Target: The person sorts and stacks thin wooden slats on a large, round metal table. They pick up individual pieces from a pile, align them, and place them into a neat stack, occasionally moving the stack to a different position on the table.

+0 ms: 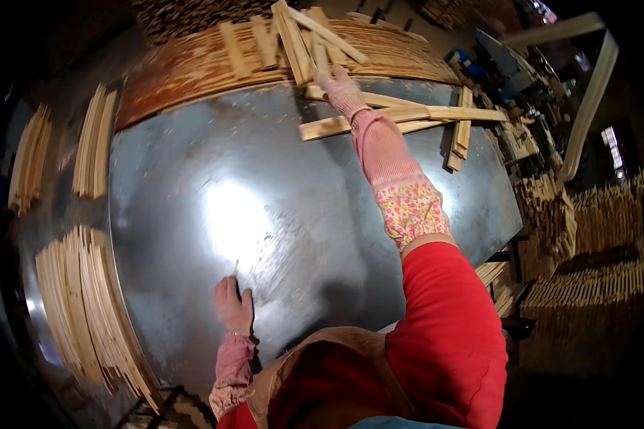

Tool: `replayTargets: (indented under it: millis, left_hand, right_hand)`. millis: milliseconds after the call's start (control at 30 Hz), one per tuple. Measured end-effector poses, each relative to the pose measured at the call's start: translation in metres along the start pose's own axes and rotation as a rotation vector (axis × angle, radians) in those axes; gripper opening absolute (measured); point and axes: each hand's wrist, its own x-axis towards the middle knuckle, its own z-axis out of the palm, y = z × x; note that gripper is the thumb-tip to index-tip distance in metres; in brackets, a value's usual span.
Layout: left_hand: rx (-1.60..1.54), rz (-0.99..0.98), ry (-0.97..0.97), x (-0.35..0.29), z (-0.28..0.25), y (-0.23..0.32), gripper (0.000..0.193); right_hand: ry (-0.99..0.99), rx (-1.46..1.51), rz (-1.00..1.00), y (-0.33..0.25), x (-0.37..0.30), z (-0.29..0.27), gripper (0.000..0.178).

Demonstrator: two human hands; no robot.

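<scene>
My right hand (342, 91), in a pink glove, stretches to the far side of the metal-topped table (179, 193). Its fingers are extended and apart at the near ends of a loose heap of wooden slats (292, 41); whether they touch the wood I cannot tell. Under and beside that wrist lie more slats (401, 116), crossing one another on the metal. A short pair of slats (461, 129) lies crosswise at the right. My left hand (234, 306) rests on the near left part of the tabletop, thumb apart from the fingers, holding nothing.
A worn brown board (186, 64) runs along the table's far edge beneath the heap. Bundles of slats (86, 307) stand off the left edge, with smaller bundles (95, 143) farther back. Stacked wood (587, 286) and machinery (511, 71) are at the right.
</scene>
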Motion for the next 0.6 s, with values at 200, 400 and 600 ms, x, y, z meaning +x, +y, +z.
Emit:
replayTargets:
  millis: [200, 400, 600]
  left_hand:
    - [0.277, -0.332, 0.049, 0.017, 0.048, 0.024, 0.059]
    - [0.126, -0.150, -0.105, 0.178, 0.104, 0.122, 0.074]
    - [0.332, 0.251, -0.124, 0.352, 0.183, 0.191, 0.101]
  right_hand:
    - [-0.144, -0.791, 0.047, 0.148, 0.044, -0.106, 0.082]
    - [0.063, -1.075, 0.054, 0.244, 0.111, -0.227, 0.079]
    - [-0.008, -1.203, 0.111, 0.321, 0.147, -0.292, 0.067]
